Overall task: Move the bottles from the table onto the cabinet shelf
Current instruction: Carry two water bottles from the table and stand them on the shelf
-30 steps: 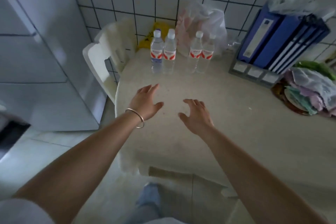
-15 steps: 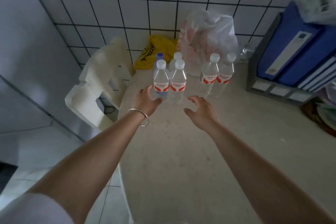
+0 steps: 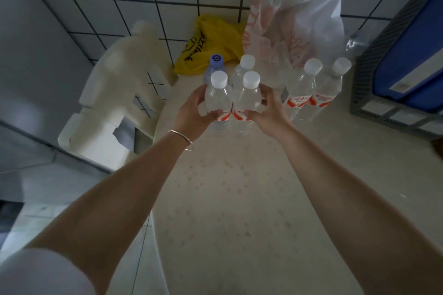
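Several clear water bottles with white caps and red labels stand at the far side of the beige table [image 3: 239, 199]. My left hand [image 3: 194, 115], with a bracelet on the wrist, wraps around the front left bottle [image 3: 217, 98]. My right hand [image 3: 268, 115] wraps around the front right bottle [image 3: 248, 98] beside it. Behind these two stand a blue-capped bottle [image 3: 215, 64] and another white-capped bottle [image 3: 244, 67]. Two more bottles [image 3: 314, 88] stand to the right, untouched. The cabinet shelf is out of view.
A white plastic chair [image 3: 119, 93] stands left of the table against the tiled wall. A yellow bag [image 3: 211, 43] and a white plastic bag [image 3: 294, 21] lie behind the bottles. A grey rack with blue folders [image 3: 402, 64] fills the right side.
My head and both hands have moved forward to the bottles. The hands were open above the table and now close around the two front bottles.
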